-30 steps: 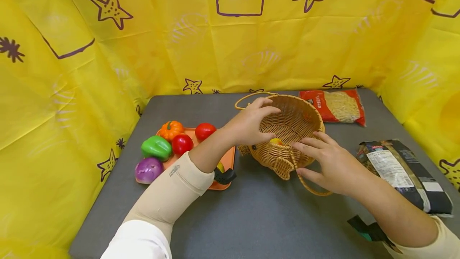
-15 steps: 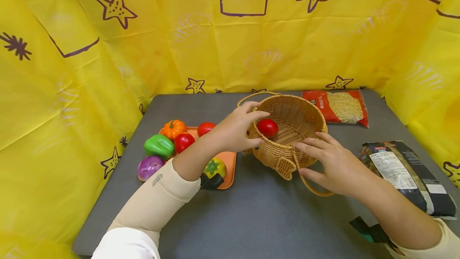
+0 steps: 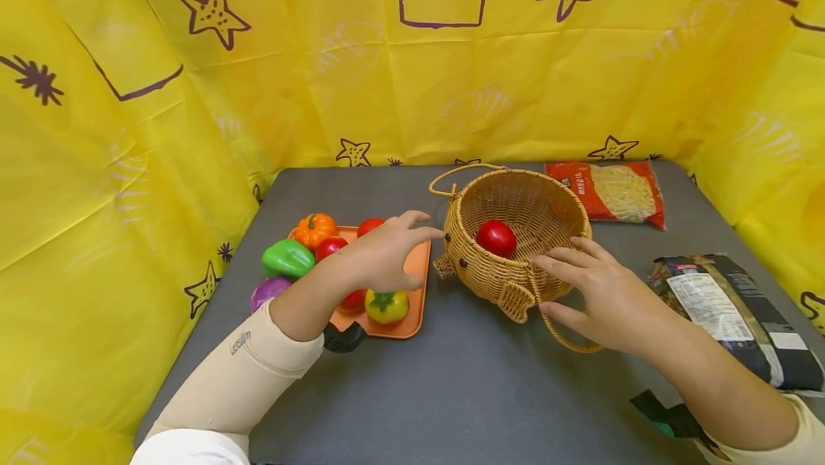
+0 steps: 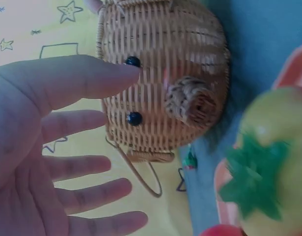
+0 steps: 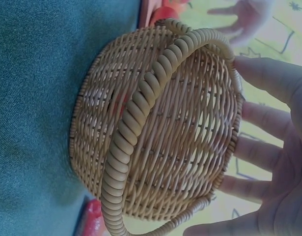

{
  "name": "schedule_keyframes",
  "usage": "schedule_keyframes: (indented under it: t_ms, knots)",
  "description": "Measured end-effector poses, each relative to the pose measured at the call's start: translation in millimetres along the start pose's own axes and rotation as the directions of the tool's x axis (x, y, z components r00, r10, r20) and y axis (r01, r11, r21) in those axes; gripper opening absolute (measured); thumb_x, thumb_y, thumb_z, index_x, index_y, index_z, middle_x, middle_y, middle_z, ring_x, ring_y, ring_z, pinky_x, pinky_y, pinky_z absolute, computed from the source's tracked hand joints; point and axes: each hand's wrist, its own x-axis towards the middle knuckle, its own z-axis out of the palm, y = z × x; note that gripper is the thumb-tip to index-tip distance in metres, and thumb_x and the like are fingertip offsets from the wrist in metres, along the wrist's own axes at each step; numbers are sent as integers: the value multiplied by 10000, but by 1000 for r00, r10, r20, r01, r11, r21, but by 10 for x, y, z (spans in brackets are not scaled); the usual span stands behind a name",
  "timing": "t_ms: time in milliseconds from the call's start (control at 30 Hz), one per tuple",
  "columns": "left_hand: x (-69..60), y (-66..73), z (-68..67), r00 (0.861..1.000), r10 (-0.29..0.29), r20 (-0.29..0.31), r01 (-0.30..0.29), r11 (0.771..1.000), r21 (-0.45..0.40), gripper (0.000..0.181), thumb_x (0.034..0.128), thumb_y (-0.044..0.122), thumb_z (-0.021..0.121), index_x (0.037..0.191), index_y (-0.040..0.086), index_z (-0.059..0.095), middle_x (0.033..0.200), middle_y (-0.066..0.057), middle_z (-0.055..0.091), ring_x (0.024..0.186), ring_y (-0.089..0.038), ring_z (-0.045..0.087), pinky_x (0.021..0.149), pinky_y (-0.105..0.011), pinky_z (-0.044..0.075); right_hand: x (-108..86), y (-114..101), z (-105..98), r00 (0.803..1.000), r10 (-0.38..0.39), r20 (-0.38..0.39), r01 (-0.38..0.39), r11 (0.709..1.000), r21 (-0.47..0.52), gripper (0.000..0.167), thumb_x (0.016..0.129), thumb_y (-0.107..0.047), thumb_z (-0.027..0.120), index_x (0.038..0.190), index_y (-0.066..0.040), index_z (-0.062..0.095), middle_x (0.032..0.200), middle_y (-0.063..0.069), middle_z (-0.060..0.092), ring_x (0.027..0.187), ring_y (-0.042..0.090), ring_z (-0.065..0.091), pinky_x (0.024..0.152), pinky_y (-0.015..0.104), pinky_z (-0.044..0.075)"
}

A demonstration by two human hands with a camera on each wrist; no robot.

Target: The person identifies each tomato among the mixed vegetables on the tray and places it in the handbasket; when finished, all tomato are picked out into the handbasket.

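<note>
A wicker basket (image 3: 483, 279) with an animal face and two handles stands mid-table. Inside it lies a smooth red toy fruit (image 3: 496, 238). My right hand (image 3: 596, 289) touches the basket's near right rim with its fingertips, fingers extended. Over the orange tray (image 3: 417, 307) hovers my left hand (image 3: 387, 253), fingers spread and holding nothing, left of the basket. Below that hand a yellow toy fruit with a green leafy top (image 3: 387, 306) sits on the tray. My left hand and forearm partly hide red toy fruits (image 3: 331, 247) there.
A small orange toy pumpkin (image 3: 314, 231), a green toy pepper (image 3: 288, 259) and a purple toy vegetable (image 3: 267, 291) lie along the tray's left side. A red bag (image 3: 609, 193) lies behind the basket, a dark package (image 3: 728, 314) to its right. Yellow cloth surrounds the table.
My left hand has moved from over the basket leftward and down to over the tray. The red toy fruit has come into view inside the basket. My right hand stays at the rim.
</note>
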Motion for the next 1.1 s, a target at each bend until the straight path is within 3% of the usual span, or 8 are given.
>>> schedule_keyframes:
  t_ms: [267,433,633,800,1100]
  knots:
    - [-98,-114,136,991,-2,132,-5,999,50,695,825,210,777,1481,224,550,1599,-128,360,1387,-393,454,1004,-485,526,-2,11,2,1000,2,2,-2,1000,-7,636,835,-337,846,1419,-226,621,1365,106,631,1341,513,437,958,736,442]
    - [-142,-152,233,983,-17,184,1,997,83,680,793,185,792,1443,229,599,1533,-114,451,1360,-363,469,981,-497,527,-7,14,0,1000,13,11,-13,1000,-5,640,843,-345,837,1429,-226,612,1383,103,620,1362,535,410,966,753,424]
    - [-191,-208,325,983,42,181,-63,992,112,579,798,138,770,1365,186,666,1405,-117,550,1299,-322,514,967,-434,518,-7,8,9,1000,11,7,-11,1000,-1,634,838,-338,841,1420,-219,619,1376,97,623,1362,526,414,970,748,426]
    - [-203,-241,376,982,76,175,-96,989,110,540,778,106,771,1309,175,705,1290,-77,606,1156,-258,574,891,-357,520,-6,6,14,1000,9,2,-9,1000,1,633,833,-334,846,1415,-225,623,1370,98,626,1354,522,423,967,745,430]
    - [-208,-251,414,979,92,184,-118,984,134,393,846,87,723,1231,164,742,1123,-34,661,1012,-247,599,915,-388,512,-9,-1,14,1000,18,10,-18,1000,6,635,839,-335,843,1423,-230,617,1384,98,619,1364,526,413,968,751,426]
